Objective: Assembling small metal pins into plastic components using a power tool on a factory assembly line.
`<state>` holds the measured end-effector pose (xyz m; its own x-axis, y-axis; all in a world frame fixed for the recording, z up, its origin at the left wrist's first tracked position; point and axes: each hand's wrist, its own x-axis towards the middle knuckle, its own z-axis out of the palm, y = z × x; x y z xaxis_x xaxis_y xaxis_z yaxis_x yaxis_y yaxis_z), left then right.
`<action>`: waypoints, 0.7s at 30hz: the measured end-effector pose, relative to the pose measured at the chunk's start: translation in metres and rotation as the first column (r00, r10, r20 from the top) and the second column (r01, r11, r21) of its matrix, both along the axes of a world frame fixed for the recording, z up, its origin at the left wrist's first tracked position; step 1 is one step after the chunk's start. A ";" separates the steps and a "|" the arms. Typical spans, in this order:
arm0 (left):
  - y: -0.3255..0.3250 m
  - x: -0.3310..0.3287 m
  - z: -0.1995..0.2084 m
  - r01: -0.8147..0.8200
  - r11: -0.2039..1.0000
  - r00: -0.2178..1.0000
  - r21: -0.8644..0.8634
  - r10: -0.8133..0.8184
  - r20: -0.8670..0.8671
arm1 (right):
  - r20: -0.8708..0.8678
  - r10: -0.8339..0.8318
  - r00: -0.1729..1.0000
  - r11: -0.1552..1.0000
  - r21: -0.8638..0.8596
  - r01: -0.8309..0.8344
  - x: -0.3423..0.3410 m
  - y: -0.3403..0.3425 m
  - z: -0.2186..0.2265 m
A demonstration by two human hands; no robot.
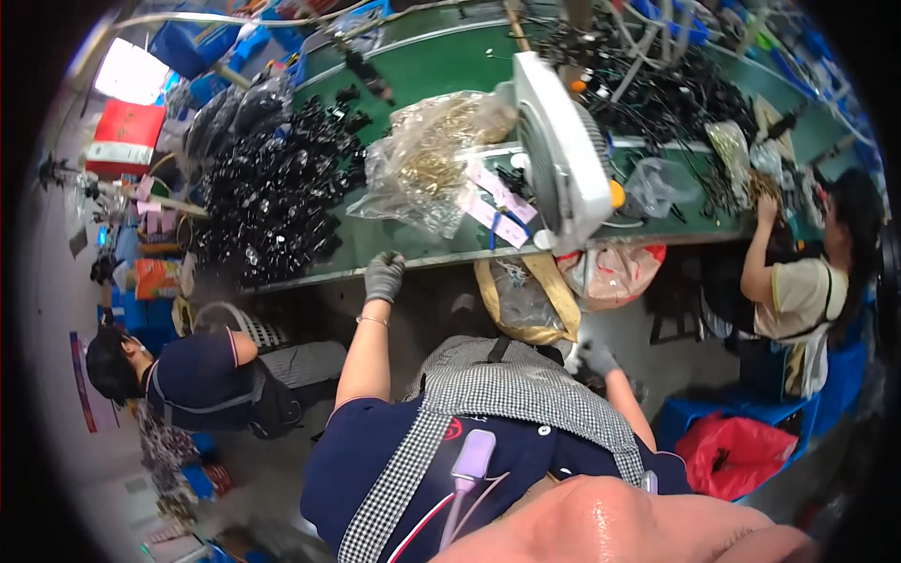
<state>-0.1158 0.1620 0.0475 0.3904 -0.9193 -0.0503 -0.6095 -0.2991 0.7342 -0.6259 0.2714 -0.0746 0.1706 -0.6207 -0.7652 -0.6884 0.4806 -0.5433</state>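
My left hand [385, 278], in a grey knitted glove, is at the front edge of the green bench [418, 255]. Its fingers are curled closed, and what they hold, if anything, is hidden. Just beyond it lies a heap of black plastic parts [272, 192]. To its right a clear plastic bag [427, 159] spreads over the bench with many thin brass-coloured pieces inside. My right hand [597, 358], gloved too, is low at my right side, beside the yellow-rimmed sack [530, 305]. A small white patch shows by its fingers, which are too small to read.
A white fan [563, 150] stands on the bench beside pink paper slips [507, 202] and blue-handled pliers [496, 228]. Black cables [685, 94] pile up behind it. Co-workers sit at left [206, 375] and right [798, 291]. A red bag [737, 455] lies in a blue crate at lower right.
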 end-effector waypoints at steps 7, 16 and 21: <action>-0.142 0.179 -0.021 -0.371 0.927 0.894 -0.049 0.343 -0.289 | 0.138 0.049 0.989 0.847 -0.531 0.032 0.265 -0.214 0.081; -0.240 0.116 -0.073 0.311 0.932 0.933 0.184 -0.337 0.129 | -0.009 -0.104 0.995 0.889 -0.450 0.089 0.352 -0.344 -0.014; -0.276 0.139 -0.034 0.124 0.977 0.406 -0.175 -0.211 -0.889 | 0.691 -0.492 0.529 0.797 0.114 0.593 0.366 -0.384 0.138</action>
<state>0.0235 -0.1138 0.0137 -0.0016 -0.9783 -0.2072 0.3804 -0.1922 0.9046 -0.2598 -0.1130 0.0636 0.1865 -0.8465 -0.4987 0.2505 0.5318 -0.8090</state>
